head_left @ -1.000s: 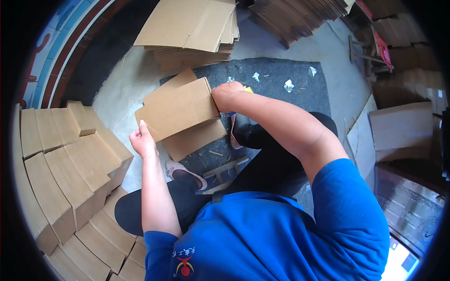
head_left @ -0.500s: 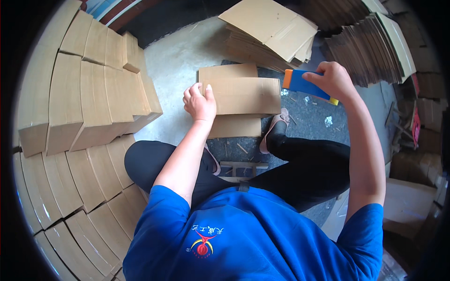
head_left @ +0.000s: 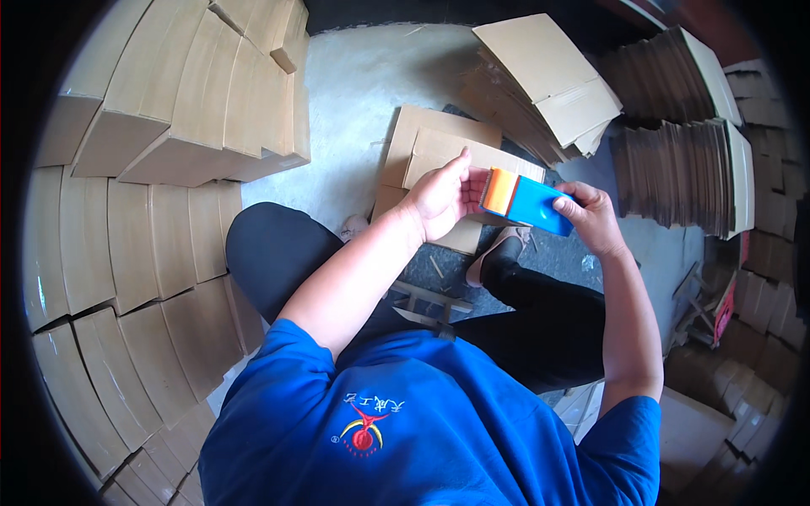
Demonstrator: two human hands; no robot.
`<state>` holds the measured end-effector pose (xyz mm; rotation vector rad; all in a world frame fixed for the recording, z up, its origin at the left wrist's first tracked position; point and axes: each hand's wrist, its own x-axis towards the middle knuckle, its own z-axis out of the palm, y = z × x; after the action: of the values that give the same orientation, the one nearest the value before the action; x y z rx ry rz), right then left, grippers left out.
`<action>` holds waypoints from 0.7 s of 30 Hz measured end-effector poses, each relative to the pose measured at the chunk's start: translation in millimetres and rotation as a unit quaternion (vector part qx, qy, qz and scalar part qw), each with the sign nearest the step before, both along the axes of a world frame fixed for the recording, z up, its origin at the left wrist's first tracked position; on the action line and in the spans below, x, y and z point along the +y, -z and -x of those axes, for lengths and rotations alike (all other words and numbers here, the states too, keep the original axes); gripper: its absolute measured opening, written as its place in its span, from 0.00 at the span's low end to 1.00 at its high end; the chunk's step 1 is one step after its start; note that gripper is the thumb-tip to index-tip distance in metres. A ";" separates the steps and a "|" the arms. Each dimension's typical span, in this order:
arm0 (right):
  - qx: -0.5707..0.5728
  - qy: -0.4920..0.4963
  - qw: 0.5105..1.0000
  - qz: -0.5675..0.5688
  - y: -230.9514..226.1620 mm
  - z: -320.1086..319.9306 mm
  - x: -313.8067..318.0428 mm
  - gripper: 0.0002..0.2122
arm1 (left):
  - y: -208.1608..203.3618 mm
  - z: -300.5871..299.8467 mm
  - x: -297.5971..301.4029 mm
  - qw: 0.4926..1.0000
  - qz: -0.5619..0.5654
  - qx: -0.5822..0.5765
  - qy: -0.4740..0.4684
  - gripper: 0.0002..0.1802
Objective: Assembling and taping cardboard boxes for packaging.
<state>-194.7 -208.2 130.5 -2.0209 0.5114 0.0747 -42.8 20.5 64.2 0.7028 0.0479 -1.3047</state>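
A blue tape dispenser with an orange end (head_left: 533,201) is gripped at its right end by my right hand (head_left: 594,218), thumb on its upper face. My left hand (head_left: 440,201) is at the orange end, palm turned up and fingers stretched toward it. Those fingertips partly pass behind the orange end, so I cannot tell whether they touch it. Just beyond both hands, a brown cardboard carton (head_left: 439,148) lies on the floor with flaps spread out at its far and near sides. My left hand and the dispenser cover part of it.
Closed cartons (head_left: 194,93) are stacked along the left side. Flat cardboard sheets (head_left: 548,67) lie piled beyond the carton, with more upright bundles (head_left: 675,177) at the right. A low stool frame (head_left: 430,304) sits between my legs. Scraps litter the dark mat.
My left hand has left the carton's left end and moved right to the dispenser. My right hand has brought the dispenser lower and inward. The carton now sits at a slant, and the view has shifted.
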 end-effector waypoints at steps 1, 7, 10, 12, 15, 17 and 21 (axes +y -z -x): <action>-0.010 -0.001 0.999 -0.032 2.5 -0.3 0.3 0.19 | 2.9 0.0 0.8 1.000 0.001 0.004 -0.006 0.29; 0.059 0.010 0.998 -0.018 9.6 -19.1 33.1 0.17 | 29.6 14.8 5.4 0.981 -0.183 -0.024 -0.067 0.12; 0.092 -0.044 0.992 0.069 5.9 -27.2 38.2 0.20 | 46.1 3.4 21.3 0.956 -0.272 -0.106 -0.040 0.09; 0.130 -0.052 0.986 0.091 -6.7 -32.5 33.9 0.23 | 45.3 -18.3 32.6 0.943 -0.295 -0.126 -0.085 0.09; 0.107 -0.069 0.976 0.176 -24.3 -52.7 30.6 0.23 | 38.8 -61.7 41.0 0.915 -0.329 -0.195 -0.127 0.08; 0.110 -0.067 0.967 0.220 -23.3 -76.0 42.4 0.23 | 45.2 -83.4 37.1 0.894 -0.369 -0.205 -0.149 0.07; 0.172 -0.076 0.941 0.281 -14.5 -114.4 55.0 0.26 | 57.7 -107.3 38.5 0.893 -0.393 -0.184 -0.121 0.08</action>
<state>-80.3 -153.2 145.0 -2.6284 0.6461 0.4250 64.6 59.1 6.5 1.5761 0.3601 -0.8637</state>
